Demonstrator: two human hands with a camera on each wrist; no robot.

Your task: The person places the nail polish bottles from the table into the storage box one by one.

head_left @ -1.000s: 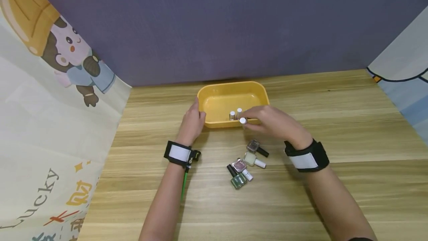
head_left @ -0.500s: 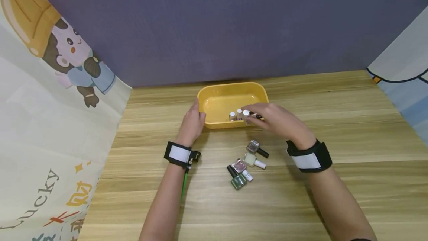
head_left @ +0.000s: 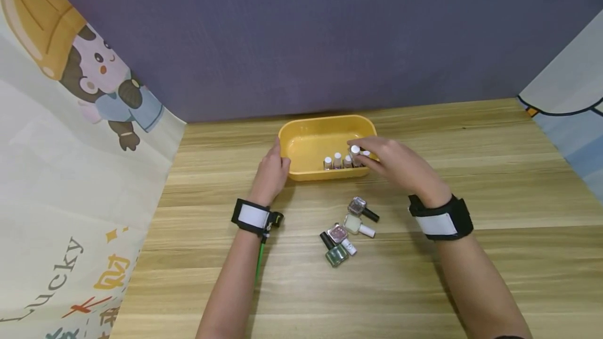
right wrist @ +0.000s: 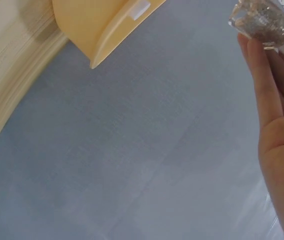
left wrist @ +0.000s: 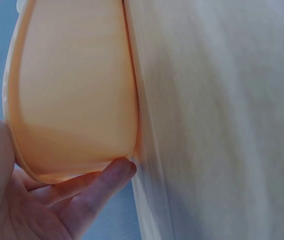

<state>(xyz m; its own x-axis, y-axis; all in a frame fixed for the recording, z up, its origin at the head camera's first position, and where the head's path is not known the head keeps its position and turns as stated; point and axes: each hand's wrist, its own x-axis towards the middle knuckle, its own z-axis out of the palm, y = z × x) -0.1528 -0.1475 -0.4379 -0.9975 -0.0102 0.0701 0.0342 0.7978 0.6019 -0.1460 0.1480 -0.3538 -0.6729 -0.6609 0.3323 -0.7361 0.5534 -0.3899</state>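
Note:
My left hand [head_left: 271, 171] grips the left end of a yellow plastic tray [left wrist: 77, 85], with its fingers against the outer wall. Over the tray's right part, my right hand [head_left: 400, 164] pinches a nail polish bottle [right wrist: 264, 22] of clear glass with glittery contents and a white cap [head_left: 355, 149]. Several white-capped nail polish bottles [head_left: 337, 161] stand in a row along the tray's near wall, partly hidden by the rim and the right hand. On the table in front lie a dark glitter bottle [head_left: 357, 205], a pale one [head_left: 352, 223], a pink one [head_left: 336, 233] and a green one [head_left: 336, 256].
The wooden table [head_left: 212, 171] ends at a dark blue-grey backdrop [head_left: 320, 41] just behind the tray. A printed cloth [head_left: 56, 171] hangs on the left, another [head_left: 574, 88] on the right. A green cord [head_left: 259, 263] runs beside the left forearm.
My right hand has moved right and away from the near rim, over the tray, with a white-capped bottle. More white caps now show in the row. The left hand stays on the tray.

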